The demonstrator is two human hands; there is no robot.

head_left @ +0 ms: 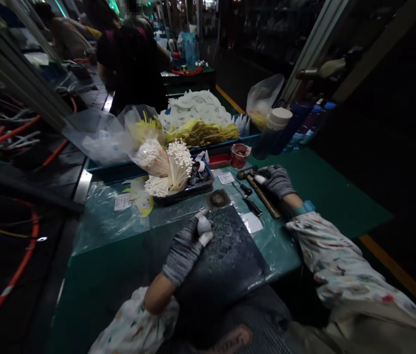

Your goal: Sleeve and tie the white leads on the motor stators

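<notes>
My left hand (188,246), in a grey striped glove with pale fingertips, is closed in a pinch on a small rounded white piece (203,225). It is above a dark, worn mat (235,255) at the table's near edge. My right hand (277,182), gloved alike, is at the head end of a wooden-handled hammer (265,197). Its thumb points left by the hammer's neck, and its fingers bend over beside the head. Dark surroundings hide whether they grip it. Left of the hammer lie black-handled tools (251,204). A small brownish square block (218,198) rests at the mat's far edge.
Bundles of thin white sticks with knobbed ends (173,169) fill a dark tray (189,191). Behind stands a blue bin (112,169) with white and yellow pieces. A red pot (240,155), a bottle (272,132) and plastic bags (97,135) are nearby. A person (130,59) is ahead.
</notes>
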